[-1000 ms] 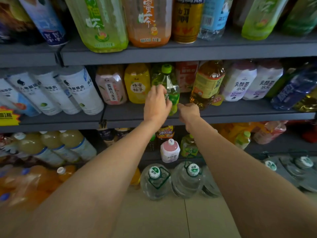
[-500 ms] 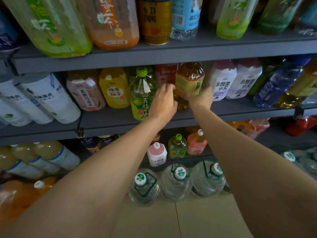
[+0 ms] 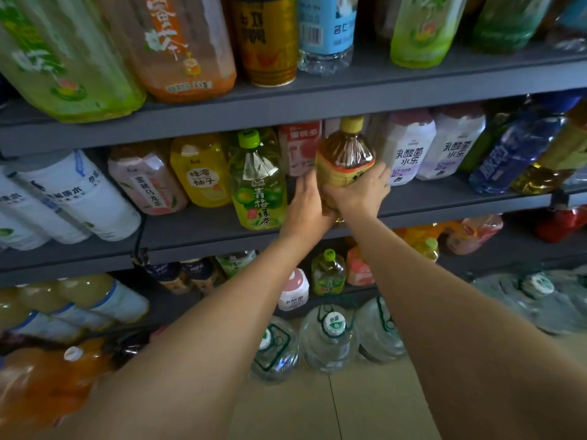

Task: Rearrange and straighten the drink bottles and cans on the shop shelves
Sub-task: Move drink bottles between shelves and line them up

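A brown tea bottle (image 3: 344, 154) with a yellow cap and yellow label stands at the front of the middle shelf (image 3: 203, 228). My right hand (image 3: 359, 190) grips its lower body from the right and front. My left hand (image 3: 306, 203) holds its left side, fingers wrapped toward the back. Just to the left stands a green plum-tea bottle (image 3: 257, 188) with a lime cap, free of both hands. The base of the brown bottle is hidden behind my hands.
Yellow (image 3: 200, 173) and pink (image 3: 147, 182) bottles stand left of the green one, white bottles (image 3: 409, 147) to the right. A red-and-white carton (image 3: 300, 146) sits behind. Large bottles fill the upper shelf (image 3: 317, 93). Water jugs (image 3: 328, 338) stand on the floor below.
My left hand let go of the green bottle and moved right. Both hands now grip the brown tea bottle, which stands more upright than before.
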The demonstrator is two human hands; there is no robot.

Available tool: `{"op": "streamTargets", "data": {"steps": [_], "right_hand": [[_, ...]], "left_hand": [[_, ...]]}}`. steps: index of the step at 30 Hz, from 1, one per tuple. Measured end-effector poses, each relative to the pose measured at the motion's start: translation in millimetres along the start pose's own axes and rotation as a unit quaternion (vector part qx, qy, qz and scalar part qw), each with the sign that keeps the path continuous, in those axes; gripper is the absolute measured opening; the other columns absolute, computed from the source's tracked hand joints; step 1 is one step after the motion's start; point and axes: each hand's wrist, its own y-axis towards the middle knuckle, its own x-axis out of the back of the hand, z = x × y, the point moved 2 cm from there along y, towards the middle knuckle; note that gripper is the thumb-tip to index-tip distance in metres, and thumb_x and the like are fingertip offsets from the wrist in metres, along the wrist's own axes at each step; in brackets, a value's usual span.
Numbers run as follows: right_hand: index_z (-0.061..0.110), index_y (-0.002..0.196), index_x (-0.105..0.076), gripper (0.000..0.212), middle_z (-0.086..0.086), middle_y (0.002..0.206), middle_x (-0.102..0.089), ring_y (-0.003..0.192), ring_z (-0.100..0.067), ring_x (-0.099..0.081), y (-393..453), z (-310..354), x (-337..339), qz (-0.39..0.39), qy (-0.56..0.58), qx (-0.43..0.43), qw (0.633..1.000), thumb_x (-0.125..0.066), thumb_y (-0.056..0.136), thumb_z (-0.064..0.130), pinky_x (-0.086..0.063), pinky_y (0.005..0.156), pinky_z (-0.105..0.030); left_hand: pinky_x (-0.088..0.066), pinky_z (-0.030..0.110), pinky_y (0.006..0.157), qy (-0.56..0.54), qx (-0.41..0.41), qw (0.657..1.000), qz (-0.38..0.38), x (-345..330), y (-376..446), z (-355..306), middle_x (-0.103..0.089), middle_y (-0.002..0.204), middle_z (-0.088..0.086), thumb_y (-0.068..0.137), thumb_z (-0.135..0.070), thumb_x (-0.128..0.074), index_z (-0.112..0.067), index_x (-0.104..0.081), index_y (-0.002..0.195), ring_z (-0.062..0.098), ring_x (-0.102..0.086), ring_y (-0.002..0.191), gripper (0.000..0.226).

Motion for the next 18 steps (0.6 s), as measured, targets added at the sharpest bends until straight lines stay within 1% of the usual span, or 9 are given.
{"op": "streamTargets", "data": {"steps": [2,3,6,9,11,13,15,18], "right_hand": [[0.003,0.125,-0.033,0.085,-0.012,0.131,-0.036,0.125,-0.032,-0.034,-17,-4,18,0.005,0.002,-0.01,1.0,-0.082,0.062,0.031,-0.029,0.105,-0.039],[0.002,0.125,-0.033,0.084,-0.013,0.13,-0.037,0.124,-0.032,-0.035,-25,-5,28,0.005,0.007,-0.026,1.0,-0.082,0.062,0.03,-0.03,0.104,-0.038],[0.002,0.123,-0.035,0.083,-0.014,0.127,-0.039,0.122,-0.032,-0.039,-45,-8,65,0.008,0.014,-0.069,0.997,-0.083,0.06,0.028,-0.033,0.103,-0.038],[0.002,0.118,-0.038,0.082,-0.013,0.123,-0.04,0.119,-0.032,-0.041,-56,-8,112,0.005,-0.003,-0.075,0.997,-0.085,0.056,0.027,-0.036,0.101,-0.039],[0.003,0.117,-0.038,0.082,-0.012,0.121,-0.04,0.118,-0.03,-0.041,-60,-7,148,-0.007,-0.014,-0.071,0.997,-0.085,0.055,0.028,-0.037,0.1,-0.04],[0.002,0.118,-0.038,0.082,-0.012,0.121,-0.04,0.119,-0.03,-0.041,-62,-3,186,-0.028,-0.02,-0.065,0.997,-0.084,0.056,0.028,-0.037,0.1,-0.039],[0.002,0.118,-0.039,0.081,-0.012,0.12,-0.04,0.12,-0.031,-0.039,-63,4,225,-0.048,-0.023,-0.062,0.997,-0.084,0.056,0.028,-0.036,0.1,-0.039],[0.002,0.12,-0.039,0.081,-0.013,0.121,-0.04,0.122,-0.032,-0.037,-56,13,286,-0.077,-0.038,-0.05,0.995,-0.083,0.058,0.03,-0.031,0.105,-0.041]], "left_hand": [[-0.039,0.042,0.101,-0.022,0.04,0.998,0.045,-3,-11,-8,-0.027,0.147,0.012,0.072,-0.017,-0.077,-0.013,-0.009,0.148,0.031,-0.04,0.129,0.102],[-0.039,0.043,0.103,-0.019,0.053,0.996,0.064,-2,-16,-14,-0.026,0.148,0.012,0.07,-0.019,-0.078,-0.013,-0.007,0.149,0.031,-0.04,0.13,0.106],[-0.037,0.044,0.105,0.023,0.071,0.99,0.117,2,-24,-43,-0.021,0.152,0.011,0.072,-0.023,-0.076,-0.016,-0.001,0.149,0.034,-0.037,0.132,0.107],[-0.04,0.044,0.101,0.026,0.04,0.986,0.16,-1,-32,-79,-0.035,0.145,0.008,0.067,-0.031,-0.079,-0.023,-0.012,0.147,0.033,-0.043,0.128,0.104],[-0.041,0.044,0.101,0.023,0.024,0.983,0.18,-8,-40,-107,-0.036,0.145,0.006,0.065,-0.035,-0.08,-0.024,-0.015,0.145,0.032,-0.044,0.127,0.103],[-0.042,0.042,0.098,0.02,0.011,0.984,0.179,-15,-50,-140,-0.037,0.143,0.007,0.067,-0.036,-0.077,-0.023,-0.017,0.145,0.033,-0.046,0.125,0.099],[-0.045,0.04,0.091,0.016,0.012,0.988,0.154,-21,-57,-178,-0.046,0.135,0.007,0.071,-0.037,-0.072,-0.022,-0.024,0.141,0.033,-0.051,0.118,0.086],[-0.048,0.043,0.087,0.025,-0.022,0.99,0.137,-35,-57,-237,-0.052,0.127,0.008,0.074,-0.033,-0.065,-0.018,-0.037,0.131,0.034,-0.055,0.111,0.065]]}}
